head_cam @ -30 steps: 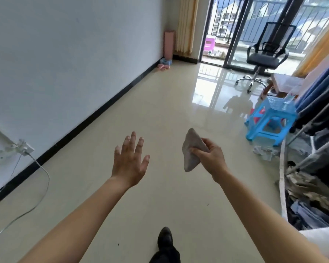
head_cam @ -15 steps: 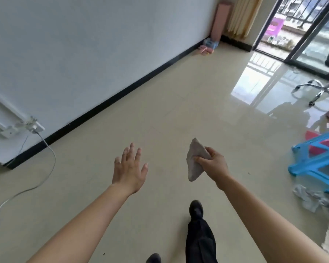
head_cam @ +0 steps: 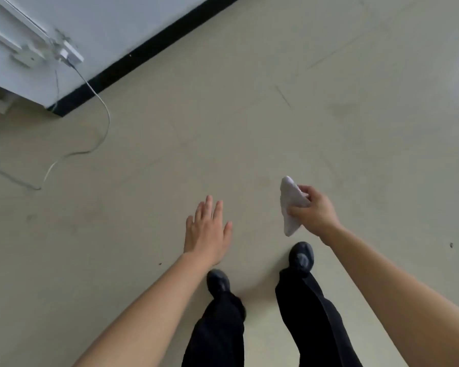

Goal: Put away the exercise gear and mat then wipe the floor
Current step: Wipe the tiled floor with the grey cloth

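My right hand (head_cam: 313, 213) grips a folded white-grey cloth (head_cam: 290, 205), held in the air above the beige floor (head_cam: 249, 123). The cloth hangs down past my fingers. To its left my left hand (head_cam: 207, 231) is flat, palm down, fingers slightly spread, with nothing in it. Both hands hover over the floor just ahead of my two black shoes (head_cam: 300, 256). No exercise gear or mat is in view.
A white wall with a black skirting board (head_cam: 149, 49) runs across the upper left. A white plug and socket (head_cam: 69, 55) sit on it, and a thin white cable (head_cam: 101, 112) loops down onto the floor at left. My dark trouser legs (head_cam: 220, 327) fill the bottom centre.
The view has tipped down from the room to the floor at my feet. The chair, stool and balcony door have left the frame. Both hands keep their poses, the cloth still gripped.
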Demonstrator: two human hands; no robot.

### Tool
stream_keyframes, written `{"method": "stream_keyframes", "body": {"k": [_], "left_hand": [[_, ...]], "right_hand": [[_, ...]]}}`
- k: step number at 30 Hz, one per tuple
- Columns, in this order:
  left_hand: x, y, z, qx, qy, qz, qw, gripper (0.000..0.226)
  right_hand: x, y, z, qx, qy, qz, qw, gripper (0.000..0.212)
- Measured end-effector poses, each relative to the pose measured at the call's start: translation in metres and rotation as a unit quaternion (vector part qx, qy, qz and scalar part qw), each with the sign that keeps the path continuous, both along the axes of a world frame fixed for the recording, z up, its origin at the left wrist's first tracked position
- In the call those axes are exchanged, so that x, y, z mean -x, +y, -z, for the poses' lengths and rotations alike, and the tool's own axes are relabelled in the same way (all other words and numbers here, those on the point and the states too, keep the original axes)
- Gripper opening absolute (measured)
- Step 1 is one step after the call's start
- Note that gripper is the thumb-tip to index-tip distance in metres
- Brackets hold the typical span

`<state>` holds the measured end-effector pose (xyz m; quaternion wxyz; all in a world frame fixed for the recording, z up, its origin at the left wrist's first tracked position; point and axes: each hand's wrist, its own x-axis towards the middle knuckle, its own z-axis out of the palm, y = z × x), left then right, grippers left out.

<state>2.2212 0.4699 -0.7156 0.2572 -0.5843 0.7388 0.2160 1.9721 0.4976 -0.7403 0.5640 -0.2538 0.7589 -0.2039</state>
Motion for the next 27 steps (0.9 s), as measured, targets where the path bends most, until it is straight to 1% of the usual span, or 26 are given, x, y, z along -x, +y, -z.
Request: {"method": "stream_keyframes", "body": {"k": [4,7,10,12,16,18,20,21,23,24,25,26,27], "left_hand": [[-0.001,0.003,0.124,-0.029,0.001,0.021,0.999,0.063],[-0.016,0.005,0.219,-0.036,-0.003,0.014,0.999,0.062],[-0.043,0.01,0.308,-0.037,-0.001,-0.012,0.999,0.061],[-0.06,0.014,0.362,-0.04,-0.002,-0.035,0.999,0.061],[-0.086,0.015,0.446,-0.037,0.007,-0.083,0.996,0.057],[-0.097,0.009,0.481,-0.017,0.01,-0.088,0.996,0.056],[-0.106,0.001,0.513,0.021,0.01,-0.093,0.995,0.056],[-0.11,-0.003,0.527,0.039,0.009,-0.101,0.994,0.056],[-0.116,-0.011,0.551,0.064,0.007,-0.12,0.991,0.057],[-0.117,-0.015,0.561,0.071,0.007,-0.129,0.989,0.057],[-0.118,-0.018,0.57,0.078,0.006,-0.139,0.987,0.058],[-0.119,-0.021,0.578,0.085,0.004,-0.145,0.986,0.059],[-0.118,-0.023,0.585,0.093,-0.002,-0.145,0.985,0.06]], "right_hand": [[-0.008,-0.006,0.113,-0.018,0.018,0.001,1.0,0.062],[-0.027,0.004,0.201,-0.021,0.041,-0.002,0.999,0.053],[-0.052,0.016,0.28,-0.015,0.067,-0.036,0.997,0.038],[-0.067,0.021,0.331,-0.005,0.09,-0.066,0.994,0.031],[-0.094,0.014,0.428,0.045,0.176,-0.13,0.975,0.041],[-0.109,0.011,0.462,0.093,0.258,-0.161,0.948,0.048],[-0.128,0.014,0.49,0.177,0.337,-0.212,0.9,0.053],[-0.137,0.019,0.507,0.21,0.349,-0.262,0.875,0.057],[-0.151,0.041,0.543,0.244,0.309,-0.415,0.82,0.064],[-0.159,0.056,0.559,0.257,0.289,-0.484,0.785,0.064],[-0.166,0.073,0.573,0.273,0.28,-0.528,0.754,0.062],[-0.172,0.087,0.583,0.281,0.278,-0.545,0.739,0.061],[-0.175,0.097,0.59,0.283,0.281,-0.546,0.737,0.061]]}}
